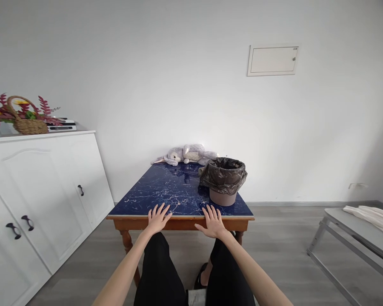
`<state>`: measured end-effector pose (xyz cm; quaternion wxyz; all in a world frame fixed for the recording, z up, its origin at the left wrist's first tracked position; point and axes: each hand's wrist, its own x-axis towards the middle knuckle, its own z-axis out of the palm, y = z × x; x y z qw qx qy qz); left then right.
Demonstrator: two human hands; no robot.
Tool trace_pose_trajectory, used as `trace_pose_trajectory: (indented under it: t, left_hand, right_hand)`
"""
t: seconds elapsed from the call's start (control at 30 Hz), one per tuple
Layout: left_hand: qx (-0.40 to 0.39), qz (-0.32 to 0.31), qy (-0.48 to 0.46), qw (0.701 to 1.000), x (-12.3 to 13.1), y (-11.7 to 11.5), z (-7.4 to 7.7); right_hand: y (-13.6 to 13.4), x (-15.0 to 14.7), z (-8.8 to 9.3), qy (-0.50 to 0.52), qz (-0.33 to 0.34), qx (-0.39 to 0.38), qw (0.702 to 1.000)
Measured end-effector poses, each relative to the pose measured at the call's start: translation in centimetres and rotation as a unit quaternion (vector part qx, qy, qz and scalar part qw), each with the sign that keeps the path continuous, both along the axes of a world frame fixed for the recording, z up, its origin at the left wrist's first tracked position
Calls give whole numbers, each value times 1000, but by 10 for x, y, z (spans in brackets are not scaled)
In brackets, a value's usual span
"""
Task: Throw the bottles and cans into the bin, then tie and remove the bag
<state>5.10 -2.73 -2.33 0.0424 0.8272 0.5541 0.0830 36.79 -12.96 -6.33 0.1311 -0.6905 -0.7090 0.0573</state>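
My left hand (pixel 158 219) lies flat, fingers spread, on the near edge of a blue marbled table (pixel 166 191) with a wooden frame. My right hand (pixel 212 222) rests the same way a little to the right, also holding nothing. Just beyond my right hand stands a small bin (pixel 223 180) lined with a dark plastic bag. A grey plush toy (pixel 187 154) lies at the table's far edge against the wall. My black-trousered legs show below the table edge.
A white cabinet (pixel 41 191) with dark handles stands on the left, carrying a wicker flower basket (pixel 27 121). A grey low table (pixel 360 238) with white cloth (pixel 375 216) sits at the right. Grey floor surrounds the table; a white wall panel (pixel 272 60) hangs above.
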Motion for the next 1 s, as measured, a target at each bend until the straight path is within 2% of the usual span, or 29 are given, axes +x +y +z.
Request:
trace_pose_trajectory:
  t: [0.43, 0.67, 0.73, 0.8, 0.87, 1.0]
  left_hand:
    - [29, -1, -19, 999, -1, 3, -11]
    - [38, 6, -27, 999, 0, 7, -16]
    - [38, 7, -27, 999, 0, 7, -16]
    - [36, 6, -27, 999, 0, 6, -15]
    - [35, 6, -27, 999, 0, 5, -14]
    - [32, 6, -27, 999, 1, 4, -13]
  right_hand:
    - [-5, -2, 1, -6, -2, 21, 1000]
    - [-10, -3, 12, 6, 3, -8, 1000]
    - [-12, 0, 23, 14, 18, -22, 999]
    - [-13, 6, 44, 23, 49, -26, 998]
    - [-15, 13, 73, 34, 96, 2, 995]
    - [-17, 26, 144, 54, 181, 144, 971]
